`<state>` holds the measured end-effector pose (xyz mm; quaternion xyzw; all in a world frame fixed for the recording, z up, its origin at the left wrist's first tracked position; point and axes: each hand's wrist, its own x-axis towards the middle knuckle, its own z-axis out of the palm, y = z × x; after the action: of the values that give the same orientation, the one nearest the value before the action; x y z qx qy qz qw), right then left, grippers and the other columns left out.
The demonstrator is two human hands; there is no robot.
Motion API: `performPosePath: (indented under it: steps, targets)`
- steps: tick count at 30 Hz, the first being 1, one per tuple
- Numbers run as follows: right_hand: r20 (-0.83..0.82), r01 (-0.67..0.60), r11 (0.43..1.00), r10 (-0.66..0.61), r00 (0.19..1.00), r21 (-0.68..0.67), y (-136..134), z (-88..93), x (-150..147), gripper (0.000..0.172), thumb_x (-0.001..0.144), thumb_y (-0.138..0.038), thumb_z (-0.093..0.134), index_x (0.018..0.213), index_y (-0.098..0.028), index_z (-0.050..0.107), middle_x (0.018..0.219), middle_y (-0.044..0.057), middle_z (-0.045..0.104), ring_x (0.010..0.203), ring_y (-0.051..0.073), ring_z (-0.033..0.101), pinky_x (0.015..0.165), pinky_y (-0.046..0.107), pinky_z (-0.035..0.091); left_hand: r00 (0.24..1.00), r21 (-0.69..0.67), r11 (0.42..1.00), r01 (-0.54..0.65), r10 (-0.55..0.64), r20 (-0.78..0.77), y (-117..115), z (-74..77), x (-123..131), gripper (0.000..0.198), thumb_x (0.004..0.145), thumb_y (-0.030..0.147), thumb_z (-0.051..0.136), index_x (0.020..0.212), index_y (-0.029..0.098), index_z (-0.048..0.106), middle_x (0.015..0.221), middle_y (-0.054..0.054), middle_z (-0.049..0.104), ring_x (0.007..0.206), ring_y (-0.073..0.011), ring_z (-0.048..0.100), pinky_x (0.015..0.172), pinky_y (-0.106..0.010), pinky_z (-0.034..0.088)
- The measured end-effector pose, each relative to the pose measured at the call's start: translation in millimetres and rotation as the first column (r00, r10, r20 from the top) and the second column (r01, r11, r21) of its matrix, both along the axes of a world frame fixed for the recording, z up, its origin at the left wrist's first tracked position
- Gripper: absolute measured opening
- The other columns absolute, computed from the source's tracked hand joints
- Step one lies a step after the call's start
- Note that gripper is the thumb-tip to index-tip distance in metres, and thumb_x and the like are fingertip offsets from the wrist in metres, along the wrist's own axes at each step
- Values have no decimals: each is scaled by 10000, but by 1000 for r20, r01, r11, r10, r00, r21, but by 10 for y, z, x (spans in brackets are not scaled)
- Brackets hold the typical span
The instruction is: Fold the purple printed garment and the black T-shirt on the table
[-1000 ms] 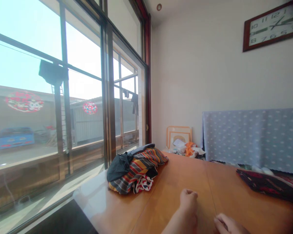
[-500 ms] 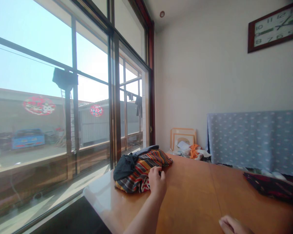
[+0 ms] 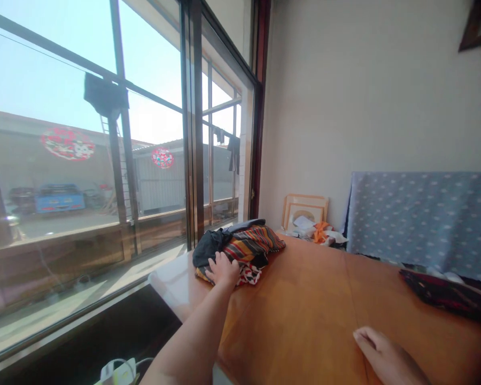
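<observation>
My left hand point(image 3: 223, 269) reaches over the near side of a heap of clothes at the far left of the table, its fingers spread against the cloth. In that heap are a striped garment point(image 3: 260, 239) in orange, black and grey, a black cloth point(image 3: 208, 247) at its left, and a red, white and black patterned cloth point(image 3: 249, 274) by my wrist. Low over the table at the right, my right hand point(image 3: 379, 347) has its fingers curled in, thumb along them. Nothing shows in it, though its underside is hidden.
The brown wooden table point(image 3: 304, 305) fills the middle. A dark folded garment point(image 3: 444, 294) lies on its right side. Behind stand wooden frames point(image 3: 304, 206) with papers and an orange item point(image 3: 321, 232), beside a blue patterned cloth point(image 3: 417, 219). A white power strip point(image 3: 120, 370) sits low left.
My left hand has moved left across the clothes heap, its fingers spreading. My right hand has come further into view. The head view has tilted down and turned slightly left.
</observation>
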<state>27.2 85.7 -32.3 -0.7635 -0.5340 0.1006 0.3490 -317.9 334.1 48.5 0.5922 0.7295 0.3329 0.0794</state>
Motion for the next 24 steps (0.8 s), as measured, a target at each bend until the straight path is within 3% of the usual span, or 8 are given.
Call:
performPosePath:
  steps: [3,7,14,17,20,22,24]
  targets:
    - [13,-19,999,20,1000,-51,22,-25,53,356,808,-546,467,662,-254,609,701,27,695,733,246,659,662,287,462,998,40,999,-5,2,64,-90,-34,114,638,912,362,423,1517,174,347,1644,-88,218,1507,-327,141,1159,-639,178]
    - [32,-22,999,23,999,-27,23,30,31,344,796,-530,481,634,-255,610,630,29,665,686,245,643,645,288,456,988,130,991,36,-55,146,-246,-21,375,656,949,371,371,1557,155,253,1653,-97,173,1509,-267,163,1195,-574,155]
    - [45,60,998,-59,997,-12,-12,123,-61,335,801,-518,485,630,-265,624,578,21,632,651,238,626,628,284,447,923,285,910,301,-354,153,-817,-52,935,708,947,398,415,1583,187,186,1663,-82,132,1528,-260,86,1226,-515,72]
    - [62,62,998,-60,996,-26,-4,81,-24,348,814,-526,476,665,-259,642,617,21,657,672,230,635,637,276,442,813,344,789,509,-572,107,-1182,-105,1146,756,914,368,482,1587,183,191,1666,-64,118,1530,-260,65,1241,-461,44]
    - [60,7,996,-3,998,-83,14,42,25,371,827,-543,466,705,-250,658,691,24,698,709,228,652,642,271,443,628,321,637,701,-764,147,-1531,-156,1317,770,901,377,508,1587,188,213,1667,-48,114,1525,-275,92,1249,-437,46]
    - [63,-12,994,19,998,-107,19,22,37,391,843,-548,444,721,-248,665,719,24,711,720,225,659,642,270,446,498,280,546,790,-837,225,-1721,-189,1417,786,883,389,535,1584,198,235,1663,-41,140,1522,-286,106,1251,-434,56]
    - [96,33,998,-29,995,-49,14,-2,31,386,839,-544,456,702,-249,664,704,21,711,695,217,659,625,266,448,389,249,466,849,-870,303,-1872,-225,1512,790,870,394,545,1581,214,251,1659,-29,163,1518,-283,125,1251,-424,89]
